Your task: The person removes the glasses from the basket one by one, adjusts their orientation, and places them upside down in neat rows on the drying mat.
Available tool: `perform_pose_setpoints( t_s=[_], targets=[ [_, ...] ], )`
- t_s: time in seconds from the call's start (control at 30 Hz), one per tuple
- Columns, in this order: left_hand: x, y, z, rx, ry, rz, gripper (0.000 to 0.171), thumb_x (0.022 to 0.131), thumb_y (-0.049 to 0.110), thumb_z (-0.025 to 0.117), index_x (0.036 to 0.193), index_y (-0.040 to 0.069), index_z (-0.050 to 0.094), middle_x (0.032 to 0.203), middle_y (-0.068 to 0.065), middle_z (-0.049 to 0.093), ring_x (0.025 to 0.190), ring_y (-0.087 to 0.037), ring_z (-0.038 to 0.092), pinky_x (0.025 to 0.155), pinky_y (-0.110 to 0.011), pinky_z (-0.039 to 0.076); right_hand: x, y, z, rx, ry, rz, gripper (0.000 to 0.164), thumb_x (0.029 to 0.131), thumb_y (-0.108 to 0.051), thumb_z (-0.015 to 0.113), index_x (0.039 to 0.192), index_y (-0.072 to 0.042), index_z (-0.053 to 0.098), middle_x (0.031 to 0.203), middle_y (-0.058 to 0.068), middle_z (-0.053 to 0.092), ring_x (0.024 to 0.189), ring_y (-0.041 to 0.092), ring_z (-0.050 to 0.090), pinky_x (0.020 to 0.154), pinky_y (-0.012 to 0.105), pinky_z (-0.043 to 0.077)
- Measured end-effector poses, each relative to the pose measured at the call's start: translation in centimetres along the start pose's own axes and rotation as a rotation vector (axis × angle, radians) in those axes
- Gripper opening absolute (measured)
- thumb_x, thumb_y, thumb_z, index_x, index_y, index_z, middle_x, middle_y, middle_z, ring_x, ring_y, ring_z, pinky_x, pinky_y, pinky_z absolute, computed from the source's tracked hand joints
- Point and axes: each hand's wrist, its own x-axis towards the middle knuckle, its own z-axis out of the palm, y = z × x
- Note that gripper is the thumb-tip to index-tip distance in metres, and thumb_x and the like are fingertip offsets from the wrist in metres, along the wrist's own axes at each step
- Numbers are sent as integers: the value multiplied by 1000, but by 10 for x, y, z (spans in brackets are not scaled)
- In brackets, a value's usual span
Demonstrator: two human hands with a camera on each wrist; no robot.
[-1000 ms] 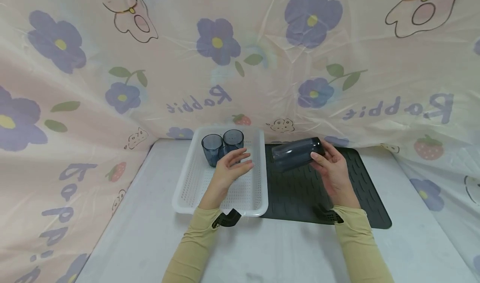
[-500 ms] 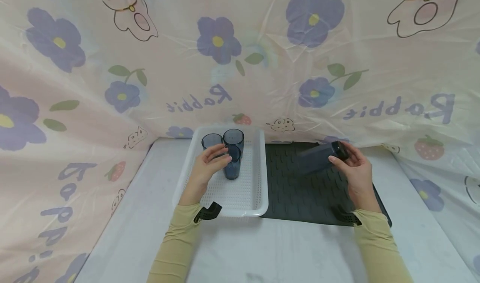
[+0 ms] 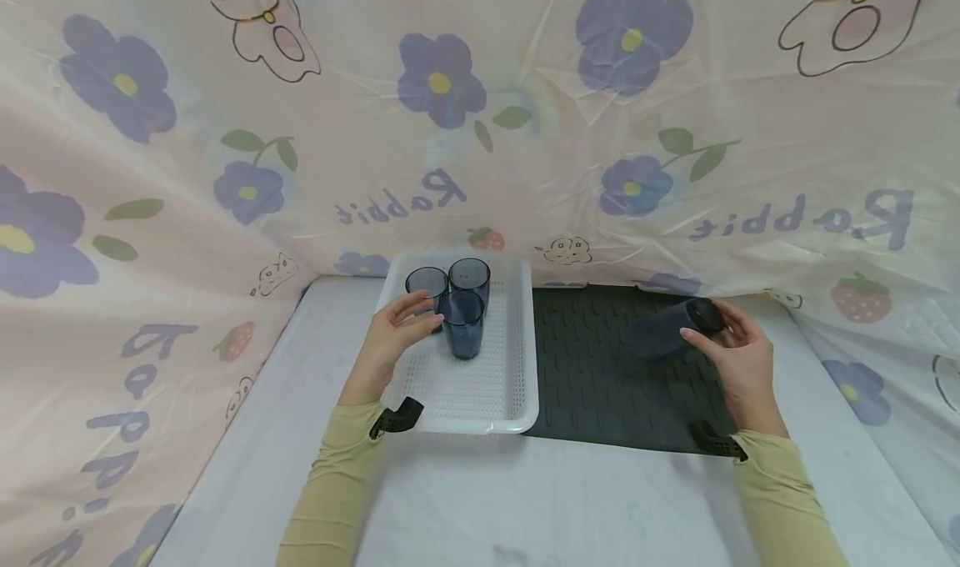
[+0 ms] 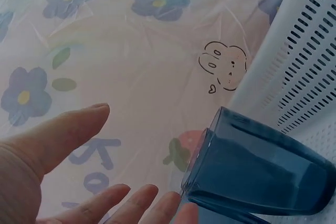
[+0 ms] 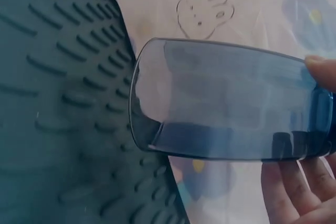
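Observation:
My right hand (image 3: 738,358) grips a tall blue-tinted drinking glass (image 5: 231,98) near its thick base. The glass is tilted over the dark ridged mat, its mouth pointing left and down in the head view. Over the left part of the white basket, my left hand (image 3: 390,342) holds nothing, thumb and fingers apart. Its fingertips are beside the front glass (image 3: 463,327) of three standing upright in the basket. Behind that one are a left glass (image 3: 426,279) and a right glass (image 3: 469,275). In the left wrist view, a glass (image 4: 262,166) lies just right of the fingertips.
The white perforated basket (image 3: 531,358) sits at the left of the dark mat (image 3: 592,392) on a white table (image 3: 480,492). A flowered curtain (image 3: 510,158) hangs behind and along both sides.
My right hand has carried the glass rightward over the mat, tilting its mouth lower. My left hand has moved left, away from the front glass, which shows more fully.

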Motion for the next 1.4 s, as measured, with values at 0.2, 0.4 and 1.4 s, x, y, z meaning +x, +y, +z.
perform_pose_setpoints(
  t_s=[0.2, 0.4, 1.4],
  targets=[
    [2, -1, -1, 9, -14, -22, 63, 85, 21, 75, 140, 12, 45, 139, -15, 47, 125, -24, 45, 104, -43, 39, 1, 4, -15, -18, 15, -14, 66, 74, 7, 78, 134, -5, 53, 118, 1, 54, 102, 8, 58, 79, 10, 49],
    [5, -5, 0, -5, -22, -41, 64, 86, 18, 74, 142, 10, 43, 141, -15, 45, 123, -26, 48, 102, -41, 42, 4, 5, -28, -26, 76, 17, 68, 73, 6, 79, 134, -11, 54, 119, -2, 53, 101, 6, 57, 78, 9, 49],
    [15, -4, 6, 115, -16, -103, 77, 82, 29, 78, 145, 10, 38, 141, -13, 44, 125, -28, 45, 102, -44, 41, 27, 2, -52, -74, 233, 69, 68, 74, 7, 78, 134, -17, 56, 119, -7, 50, 98, 3, 52, 70, 4, 47]
  ],
)
